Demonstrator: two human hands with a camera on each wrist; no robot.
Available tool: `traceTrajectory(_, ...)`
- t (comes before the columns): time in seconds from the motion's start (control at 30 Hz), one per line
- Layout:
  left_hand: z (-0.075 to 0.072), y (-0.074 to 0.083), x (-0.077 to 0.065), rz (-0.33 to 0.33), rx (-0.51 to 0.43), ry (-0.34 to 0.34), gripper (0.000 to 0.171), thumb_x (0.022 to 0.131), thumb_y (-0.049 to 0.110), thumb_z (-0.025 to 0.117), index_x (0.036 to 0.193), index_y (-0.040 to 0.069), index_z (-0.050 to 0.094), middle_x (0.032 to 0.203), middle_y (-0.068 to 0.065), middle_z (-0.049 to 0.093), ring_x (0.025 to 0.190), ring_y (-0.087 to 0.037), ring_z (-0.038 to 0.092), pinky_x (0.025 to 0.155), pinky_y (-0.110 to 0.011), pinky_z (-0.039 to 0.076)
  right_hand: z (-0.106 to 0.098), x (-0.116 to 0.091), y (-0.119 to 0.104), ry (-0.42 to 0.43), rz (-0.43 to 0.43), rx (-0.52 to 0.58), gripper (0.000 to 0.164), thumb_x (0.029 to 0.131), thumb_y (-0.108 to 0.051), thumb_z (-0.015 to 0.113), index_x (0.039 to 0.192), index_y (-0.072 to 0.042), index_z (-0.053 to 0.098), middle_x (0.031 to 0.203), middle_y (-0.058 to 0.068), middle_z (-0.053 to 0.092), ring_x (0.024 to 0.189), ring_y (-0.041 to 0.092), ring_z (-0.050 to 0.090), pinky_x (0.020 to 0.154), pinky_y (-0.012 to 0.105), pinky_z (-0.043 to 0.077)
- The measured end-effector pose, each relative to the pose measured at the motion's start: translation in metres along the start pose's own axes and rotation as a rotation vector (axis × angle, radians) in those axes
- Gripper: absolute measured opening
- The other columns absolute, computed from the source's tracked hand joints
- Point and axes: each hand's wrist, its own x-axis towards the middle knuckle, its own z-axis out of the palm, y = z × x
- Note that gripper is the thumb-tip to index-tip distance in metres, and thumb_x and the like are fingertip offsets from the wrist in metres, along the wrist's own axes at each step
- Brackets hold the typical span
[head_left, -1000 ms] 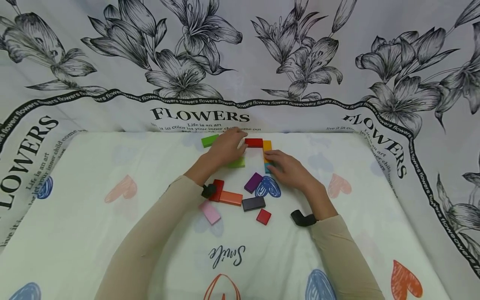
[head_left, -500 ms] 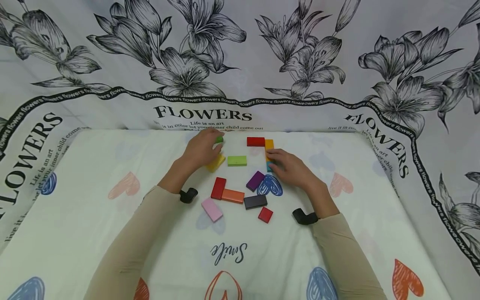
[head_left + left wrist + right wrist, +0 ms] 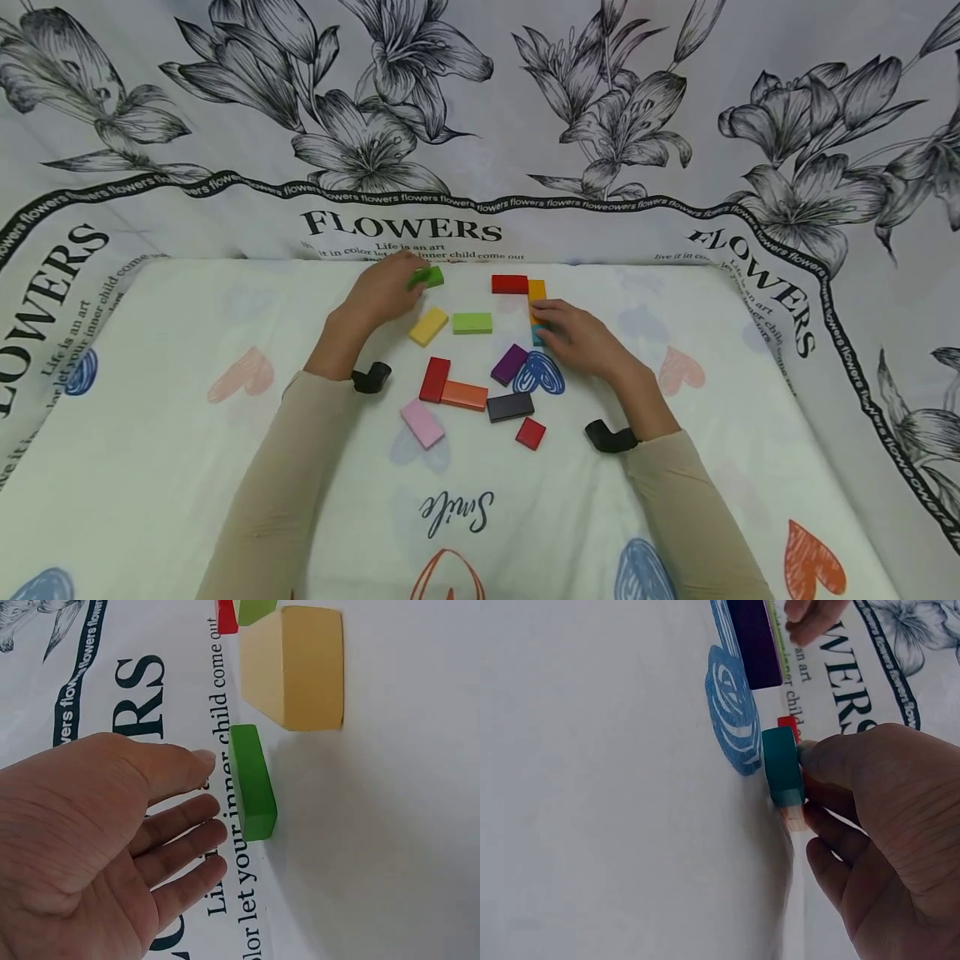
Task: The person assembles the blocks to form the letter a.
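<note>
My left hand [image 3: 384, 290] is over the green block [image 3: 256, 791] at the far side of the cloth. In the left wrist view its thumb and loosely bent fingers lie just beside that block, with a gap between. A yellow block [image 3: 429, 327] lies close by on the near side. My right hand [image 3: 579, 335] rests at a row of an orange-yellow block [image 3: 536, 292] and a teal block [image 3: 781, 759] set end to end. Its thumb touches the side of the teal block, while the index finger reaches the orange-yellow one. A red block [image 3: 510, 284] adjoins the row's far end.
Between the hands lie a light green block [image 3: 472, 323] and a purple block [image 3: 509, 364]. Nearer are a red block [image 3: 435, 379], an orange block [image 3: 464, 396], a dark grey block [image 3: 511, 407], a pink block [image 3: 422, 423] and a small red block [image 3: 531, 433].
My left hand has moved left from beside the far red block to the green block, uncovering the yellow and light green blocks. The right hand has stayed at its row.
</note>
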Motion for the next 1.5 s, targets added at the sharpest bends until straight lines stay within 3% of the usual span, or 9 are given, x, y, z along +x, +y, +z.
traceTrajectory(0.4, 0.003, 0.010, 0.009, 0.018, 0.047, 0.026, 0.042, 0.104, 0.015, 0.065, 0.143, 0.001, 0.062, 0.138, -0.022, 0.064, 0.124, -0.038, 0.062, 0.106, -0.053, 0.054, -0.010, -0.004, -0.001, -0.006, -0.007, -0.006, 0.051, 0.107, -0.021, 0.062, 0.156, -0.010, 0.053, 0.165, 0.012, 0.048, 0.156, 0.035, 0.044, 0.127, 0.054, 0.038)
traceTrajectory(0.7, 0.009, 0.005, 0.020, 0.028, -0.018, 0.032, 0.040, 0.105, 0.014, 0.063, 0.143, 0.001, 0.062, 0.140, -0.022, 0.062, 0.130, -0.038, 0.059, 0.114, -0.053, 0.049, -0.016, -0.003, 0.005, -0.012, -0.012, -0.009, 0.051, 0.107, -0.019, 0.061, 0.156, -0.008, 0.052, 0.165, 0.014, 0.047, 0.156, 0.036, 0.042, 0.128, 0.056, 0.036)
traceTrajectory(0.87, 0.011, 0.001, 0.018, -0.017, -0.023, 0.051, 0.040, 0.104, 0.014, 0.065, 0.141, 0.001, 0.063, 0.138, -0.021, 0.064, 0.128, -0.037, 0.060, 0.113, -0.053, 0.050, -0.012, 0.000, 0.004, -0.014, -0.014, 0.022, 0.051, 0.107, -0.020, 0.062, 0.156, -0.009, 0.051, 0.166, 0.013, 0.047, 0.157, 0.035, 0.041, 0.129, 0.054, 0.035)
traceTrajectory(1.17, 0.018, -0.004, 0.014, -0.020, -0.029, 0.055, 0.038, 0.102, 0.015, 0.069, 0.138, 0.002, 0.067, 0.134, -0.018, 0.070, 0.121, -0.034, 0.064, 0.107, -0.050, 0.053, -0.001, -0.003, 0.001, -0.011, -0.001, 0.002, 0.053, 0.107, -0.019, 0.063, 0.156, -0.007, 0.050, 0.166, 0.014, 0.046, 0.156, 0.037, 0.042, 0.128, 0.054, 0.036)
traceTrajectory(1.33, 0.014, -0.008, 0.007, -0.028, -0.053, 0.054, 0.043, 0.102, 0.015, 0.070, 0.142, 0.002, 0.064, 0.141, -0.018, 0.067, 0.132, -0.035, 0.062, 0.115, -0.052, 0.050, 0.002, 0.000, 0.000, -0.009, -0.001, 0.014, 0.052, 0.106, -0.020, 0.063, 0.156, -0.007, 0.051, 0.166, 0.013, 0.047, 0.156, 0.036, 0.043, 0.128, 0.053, 0.036)
traceTrajectory(1.5, 0.006, -0.005, 0.006, -0.015, -0.036, 0.039, 0.044, 0.102, 0.015, 0.069, 0.142, 0.000, 0.064, 0.132, -0.019, 0.069, 0.122, -0.034, 0.064, 0.109, -0.052, 0.052, -0.001, 0.000, 0.000, -0.017, -0.008, 0.009, 0.052, 0.107, -0.019, 0.063, 0.155, -0.006, 0.051, 0.166, 0.013, 0.047, 0.156, 0.036, 0.043, 0.128, 0.053, 0.036)
